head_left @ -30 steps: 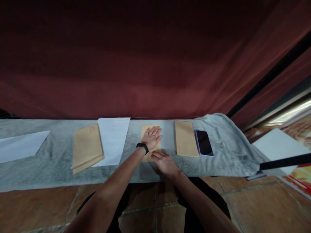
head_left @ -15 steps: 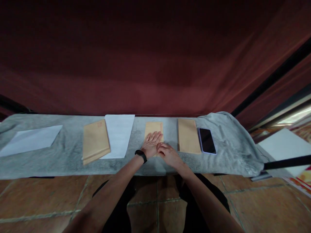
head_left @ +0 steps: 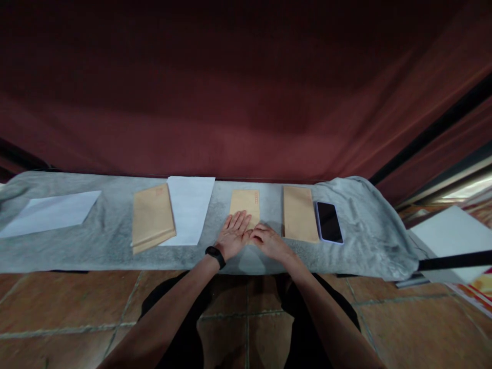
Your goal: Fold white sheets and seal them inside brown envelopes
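Note:
A brown envelope (head_left: 245, 202) lies on a grey cloth (head_left: 96, 246) in front of me. My left hand (head_left: 232, 234), with a black band at the wrist, lies flat with fingers stretched over the envelope's near end. My right hand (head_left: 269, 241) rests beside it with fingers bent, fingertips touching the envelope's near right corner. Neither hand lifts anything.
A stack of brown envelopes (head_left: 151, 218) and a white sheet (head_left: 189, 210) lie to the left, another white sheet (head_left: 49, 212) farther left. To the right are a second brown envelope stack (head_left: 298, 214) and a dark phone (head_left: 329, 222). A red curtain hangs behind; tiled floor lies below.
My left hand has slid toward me along the envelope, uncovering its far half. My right hand has come up beside it. The view has tilted, so the cloth sits higher.

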`<action>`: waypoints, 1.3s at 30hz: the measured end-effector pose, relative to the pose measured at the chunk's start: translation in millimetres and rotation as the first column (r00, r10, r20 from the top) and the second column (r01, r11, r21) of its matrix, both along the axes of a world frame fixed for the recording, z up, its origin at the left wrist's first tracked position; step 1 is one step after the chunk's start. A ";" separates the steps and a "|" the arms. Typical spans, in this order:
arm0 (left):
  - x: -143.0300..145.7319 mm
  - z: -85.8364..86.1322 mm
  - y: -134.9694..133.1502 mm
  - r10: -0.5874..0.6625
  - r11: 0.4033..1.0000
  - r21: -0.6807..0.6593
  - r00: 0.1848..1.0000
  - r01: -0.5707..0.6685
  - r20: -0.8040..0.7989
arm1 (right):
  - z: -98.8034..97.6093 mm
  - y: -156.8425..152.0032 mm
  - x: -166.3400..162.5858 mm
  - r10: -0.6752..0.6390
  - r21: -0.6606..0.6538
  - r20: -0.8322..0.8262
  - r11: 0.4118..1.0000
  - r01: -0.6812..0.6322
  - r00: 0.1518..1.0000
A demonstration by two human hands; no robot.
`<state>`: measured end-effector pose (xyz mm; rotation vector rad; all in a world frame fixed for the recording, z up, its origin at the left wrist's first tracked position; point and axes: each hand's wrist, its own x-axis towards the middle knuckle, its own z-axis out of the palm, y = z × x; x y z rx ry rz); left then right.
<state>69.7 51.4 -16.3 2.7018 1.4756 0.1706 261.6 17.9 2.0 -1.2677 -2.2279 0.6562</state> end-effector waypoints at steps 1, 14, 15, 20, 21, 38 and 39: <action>-3.0 0.5 -1.4 0.018 1.000 0.007 1.000 -0.018 0.005 | 1.0 -0.1 0.0 -0.003 0.000 0.006 1.000 0.003 1.000; -13.4 -1.0 -5.1 0.092 0.993 0.078 0.996 -0.091 -0.001 | -0.9 1.8 -46.5 -0.328 0.090 0.053 0.942 0.323 0.943; -13.6 -1.9 -4.7 0.085 0.993 0.078 0.996 -0.083 -0.012 | -3.6 3.7 -55.2 -0.326 0.102 0.068 0.942 0.319 0.943; -14.4 -8.8 -4.1 0.099 0.992 0.081 0.994 -0.096 -0.034 | -16.1 19.3 -83.1 -0.381 0.109 0.182 0.924 0.366 0.907; -14.0 -10.0 -4.2 0.109 0.991 0.083 0.994 -0.106 -0.030 | -17.3 23.9 -84.6 -0.396 0.107 0.197 0.918 0.382 0.897; -11.0 -6.6 -6.0 0.172 0.981 0.080 0.982 -0.178 0.076 | -24.9 58.0 -75.2 -0.639 0.190 0.288 0.768 0.612 0.713; -11.1 -6.7 -5.8 0.178 0.980 0.077 0.981 -0.184 0.075 | -25.1 56.9 -73.6 -0.647 0.195 0.286 0.762 0.618 0.707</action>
